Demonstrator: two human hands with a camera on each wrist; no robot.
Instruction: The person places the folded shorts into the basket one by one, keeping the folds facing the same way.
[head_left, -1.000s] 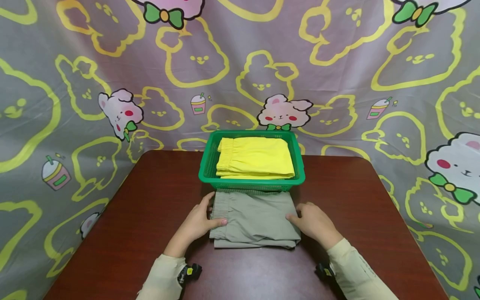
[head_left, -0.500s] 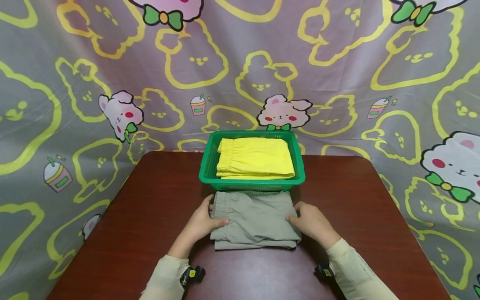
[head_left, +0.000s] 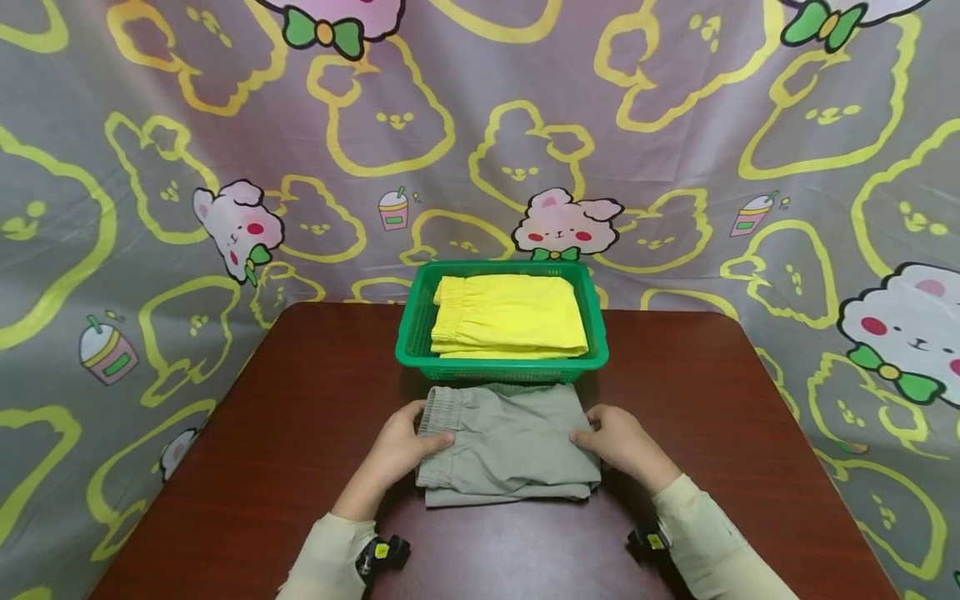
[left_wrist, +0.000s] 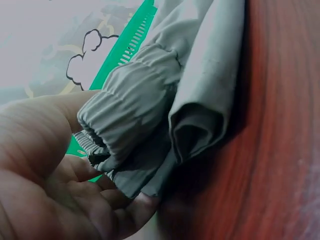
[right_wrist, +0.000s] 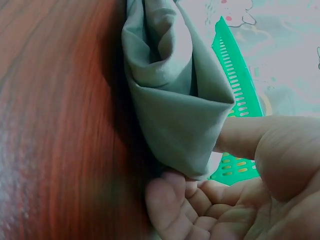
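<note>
In the head view, folded grey-green pants (head_left: 517, 442) with a gathered elastic waistband lie before the green basket. My left hand (head_left: 401, 450) grips the waistband end, thumb on top. At the opposite end my right hand (head_left: 626, 446) holds the folded cloth, its thumb also on top. Curled fingers (left_wrist: 135, 207) reach beneath the cloth in the left wrist view. Seen from the right wrist, fingertips (right_wrist: 165, 197) lie under the folded end. How far the pants are off the table cannot be told.
Behind the pants stands the green basket (head_left: 502, 363), with folded yellow pants (head_left: 513, 312) inside. Both rest on a dark red-brown table (head_left: 322, 367). A patterned curtain (head_left: 465, 125) hangs close around the table's back and sides.
The pants have shifted slightly toward me, and their front edge looks a little raised. My left fingers have slipped further under the waistband end. The basket has stayed put.
</note>
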